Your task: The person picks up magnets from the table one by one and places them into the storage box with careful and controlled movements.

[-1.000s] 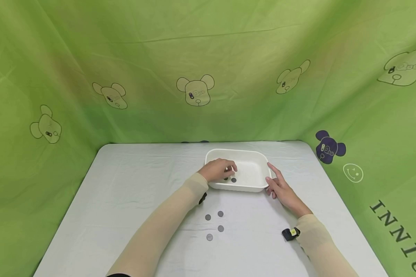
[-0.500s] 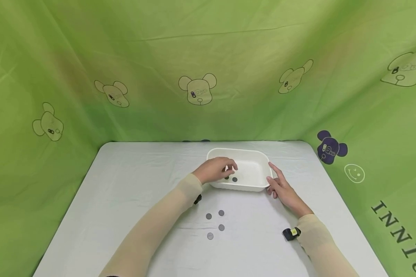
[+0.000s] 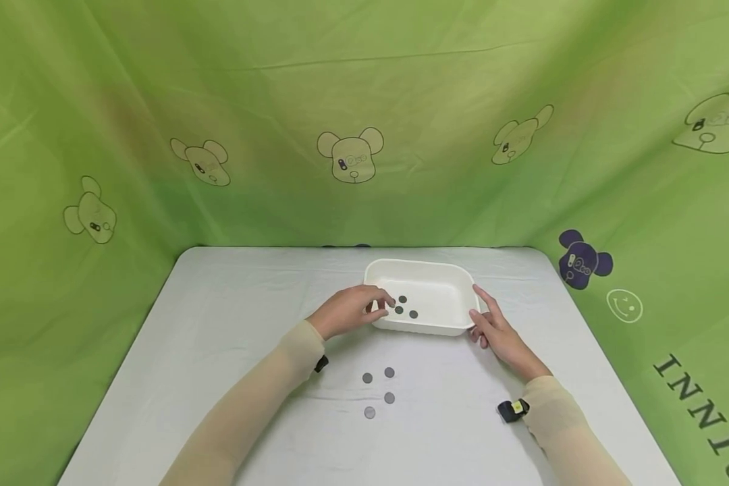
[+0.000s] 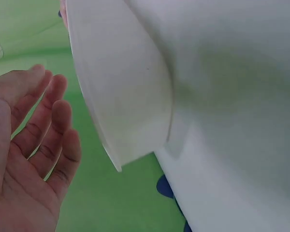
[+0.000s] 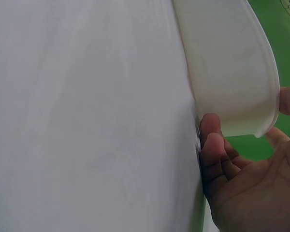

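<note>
A white plastic tray (image 3: 443,329) with raised sides stands toward the back of the table. Several small dark discs like coins (image 3: 414,314) lie inside, near its left front corner. My left hand (image 3: 349,309) hovers over the tray's left end, fingers loosely bent; the left wrist view shows nothing between thumb and fingers (image 4: 61,116). At the right end, my right hand (image 3: 501,337) holds the tray's rim, thumb over the edge and other fingers against the outside wall. The right wrist view has those fingers (image 5: 212,145) low beside the tray's wall.
Several grey discs (image 3: 389,398) lie loose on the white table (image 3: 449,425) in front of the tray. Green printed cloth (image 3: 279,196) hangs around the table's back and sides. Each wrist carries a small black camera (image 3: 513,410).
My left hand has drawn back leftward from inside the tray to its left end, uncovering more discs there. My right hand keeps its hold on the rim.
</note>
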Motion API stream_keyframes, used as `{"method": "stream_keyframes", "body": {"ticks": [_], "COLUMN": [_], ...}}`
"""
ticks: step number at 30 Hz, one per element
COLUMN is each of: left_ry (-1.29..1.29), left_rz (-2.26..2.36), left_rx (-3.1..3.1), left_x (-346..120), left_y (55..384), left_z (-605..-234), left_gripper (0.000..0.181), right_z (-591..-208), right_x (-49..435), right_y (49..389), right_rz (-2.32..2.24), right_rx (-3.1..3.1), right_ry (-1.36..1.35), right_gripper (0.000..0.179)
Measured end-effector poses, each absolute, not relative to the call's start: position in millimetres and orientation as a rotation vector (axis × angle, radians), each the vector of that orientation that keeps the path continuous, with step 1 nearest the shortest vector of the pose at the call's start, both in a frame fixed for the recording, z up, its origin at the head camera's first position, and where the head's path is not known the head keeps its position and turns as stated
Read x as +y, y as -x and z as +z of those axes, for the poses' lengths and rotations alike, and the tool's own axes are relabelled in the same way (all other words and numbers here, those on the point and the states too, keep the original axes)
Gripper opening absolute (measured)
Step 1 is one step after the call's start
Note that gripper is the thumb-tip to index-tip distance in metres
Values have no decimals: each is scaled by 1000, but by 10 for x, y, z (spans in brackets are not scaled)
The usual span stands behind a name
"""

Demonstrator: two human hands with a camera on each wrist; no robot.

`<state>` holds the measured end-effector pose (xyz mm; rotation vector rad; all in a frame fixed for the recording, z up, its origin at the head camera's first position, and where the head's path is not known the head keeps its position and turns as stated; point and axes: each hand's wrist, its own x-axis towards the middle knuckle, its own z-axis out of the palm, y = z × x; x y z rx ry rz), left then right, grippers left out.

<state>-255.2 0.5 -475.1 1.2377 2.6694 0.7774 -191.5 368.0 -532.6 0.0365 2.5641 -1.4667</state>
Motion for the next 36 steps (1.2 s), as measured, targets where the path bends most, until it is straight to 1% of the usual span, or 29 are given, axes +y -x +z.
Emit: {"method": "stream_keyframes", "body": {"ticks": [15, 25, 36], "left_ry": [-1268, -1289, -1334], "left_rz": [706, 652, 568], "left_rx": [2636, 2604, 2573], "left_x": [-285, -349, -386], "left_y": [2238, 2103, 1962], "left_z": [-4965, -5069, -5148], "left_gripper": [18, 14, 17], "right_z": [-5301, -5287, -5287], "right_x": [3691, 3679, 3680], "right_y": [1933, 1929, 1920], "right_rz": [-1453, -1448, -1444], "right_rx": [2561, 2551, 2554], "right_ry": [-27, -43, -38], "right_gripper": [72, 73, 73]}}
